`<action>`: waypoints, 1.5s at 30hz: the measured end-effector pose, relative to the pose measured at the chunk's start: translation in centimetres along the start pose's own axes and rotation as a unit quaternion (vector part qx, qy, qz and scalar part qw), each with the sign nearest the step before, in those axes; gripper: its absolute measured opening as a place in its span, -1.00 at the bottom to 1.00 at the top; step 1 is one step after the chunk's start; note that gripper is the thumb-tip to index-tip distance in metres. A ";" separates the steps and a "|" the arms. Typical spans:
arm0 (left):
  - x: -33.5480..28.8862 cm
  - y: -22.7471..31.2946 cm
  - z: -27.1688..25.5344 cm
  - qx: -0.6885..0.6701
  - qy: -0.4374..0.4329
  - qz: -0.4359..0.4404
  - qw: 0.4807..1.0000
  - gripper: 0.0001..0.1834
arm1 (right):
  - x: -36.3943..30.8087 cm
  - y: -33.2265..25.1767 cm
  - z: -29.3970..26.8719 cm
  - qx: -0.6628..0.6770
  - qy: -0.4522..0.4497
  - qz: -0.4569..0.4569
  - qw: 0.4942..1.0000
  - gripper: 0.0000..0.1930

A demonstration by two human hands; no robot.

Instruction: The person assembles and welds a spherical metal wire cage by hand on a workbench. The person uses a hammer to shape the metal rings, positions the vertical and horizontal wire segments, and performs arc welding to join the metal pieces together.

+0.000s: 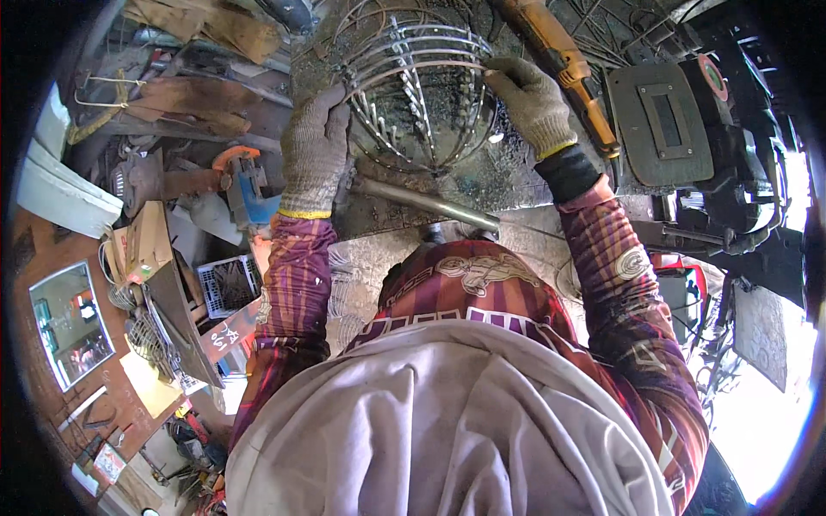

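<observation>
A round cage of bent metal rods (416, 95) lies on the dark workbench in front of me, its ribs meeting at the near side. Across its upper part runs a thin, brownish curved metal rod (417, 64). In a grey knit glove, my left hand (318, 142) is closed at the rod's left end. My right hand (533, 107), gloved alike, pinches its right end between thumb and fingers. Whether the rod touches the cage beneath cannot be told. A steel pipe (426, 203) lies at the bench's near edge, close to my left wrist.
An orange power tool (559, 64) lies right of the cage. Beyond it rests a dark welding shield (661, 125). At left are a blue-and-orange tool (249, 193), a cardboard box (146, 242) and a white plastic crate (228, 288). Loose bent rods (594, 34) lie at the far right.
</observation>
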State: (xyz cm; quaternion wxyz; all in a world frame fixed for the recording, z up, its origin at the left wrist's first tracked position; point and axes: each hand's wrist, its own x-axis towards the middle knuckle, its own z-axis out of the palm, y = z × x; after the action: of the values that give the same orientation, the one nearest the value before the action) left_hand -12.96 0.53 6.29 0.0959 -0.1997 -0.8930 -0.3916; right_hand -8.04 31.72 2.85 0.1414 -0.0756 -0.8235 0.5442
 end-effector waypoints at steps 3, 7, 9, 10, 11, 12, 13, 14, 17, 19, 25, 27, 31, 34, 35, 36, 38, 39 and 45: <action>0.0 -0.4 0.2 0.023 -0.007 0.016 1.000 -0.71 | 0.2 0.6 -0.3 -0.067 0.023 -0.021 0.997 -0.72; 0.1 -0.3 -0.3 0.035 -0.034 -0.003 0.999 -0.69 | 0.0 1.7 -0.7 -0.073 0.017 -0.038 0.996 -0.69; -0.1 -0.7 -1.0 0.054 -0.048 -0.030 0.997 -0.69 | 0.2 2.2 -0.8 -0.052 0.000 0.006 0.999 -0.69; -0.3 -1.2 -1.3 0.000 -0.053 -0.040 0.998 -0.70 | 0.2 2.2 -0.9 -0.063 0.004 -0.011 0.998 -0.69; -0.4 -1.8 -1.7 -0.054 -0.057 -0.050 0.996 -0.70 | 0.4 2.0 -1.0 -0.075 0.008 -0.028 0.997 -0.70; -0.7 -3.4 -1.8 -0.012 -0.030 -0.005 0.999 -0.71 | 0.4 2.2 -0.9 -0.070 0.003 -0.025 0.997 -0.70; -0.8 -3.8 -2.0 -0.011 -0.033 -0.009 0.999 -0.71 | 0.6 2.4 -1.2 -0.062 0.005 -0.027 0.998 -0.70; -0.8 -4.2 -2.3 -0.007 -0.059 -0.008 0.998 -0.71 | 0.7 2.6 -1.3 -0.054 0.007 -0.030 0.998 -0.70; -1.0 -5.4 -2.2 0.017 -0.091 -0.016 0.996 -0.73 | 0.7 2.0 -1.7 -0.056 0.010 -0.080 0.995 -0.69; -1.2 -5.4 -2.1 0.034 -0.099 -0.023 0.994 -0.74 | 1.0 2.0 -1.9 -0.035 0.008 -0.082 0.996 -0.69; -0.6 -4.5 -0.8 0.054 -0.138 -0.028 0.989 -0.68 | 1.1 1.3 -2.6 -0.117 0.024 -0.059 0.991 -0.71; -1.1 -5.1 -0.2 0.078 -0.092 -0.002 0.993 -0.65 | 1.2 1.4 -2.5 -0.097 0.022 -0.069 0.993 -0.71; -1.0 -4.8 0.0 0.162 -0.108 0.022 0.981 -0.66 | 1.3 0.2 -2.5 -0.015 0.018 -0.043 0.999 -0.72; -1.3 -5.7 0.6 0.186 -0.119 0.007 0.975 -0.67 | 1.7 -0.5 -2.6 -0.031 0.016 -0.058 0.998 -0.72; -1.4 -6.3 0.8 0.166 -0.102 0.013 0.981 -0.67 | 1.8 -0.6 -2.6 -0.027 0.004 -0.053 0.998 -0.72; -1.5 -6.7 0.9 0.146 -0.083 0.018 0.986 -0.67 | 1.8 -0.9 -2.6 -0.027 0.005 -0.054 0.998 -0.72; -1.0 -6.0 0.3 0.146 -0.101 0.015 0.984 -0.67 | 1.9 -1.2 -2.6 -0.142 0.025 -0.146 0.979 -0.73; -0.8 -5.6 0.0 0.145 -0.119 0.011 0.982 -0.67 | 1.9 -0.9 -2.6 -0.141 0.025 -0.146 0.979 -0.73; -0.6 -4.6 -1.5 0.098 -0.131 -0.004 0.987 -0.73 | 1.1 -0.7 -2.8 -0.076 0.009 -0.074 0.994 -0.72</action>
State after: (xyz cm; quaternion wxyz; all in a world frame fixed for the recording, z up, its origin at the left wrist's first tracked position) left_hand -14.32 -3.54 4.06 -0.0045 -0.2355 -0.9327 -0.2732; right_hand -8.21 34.23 4.73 0.1827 -0.0293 -0.8643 0.4677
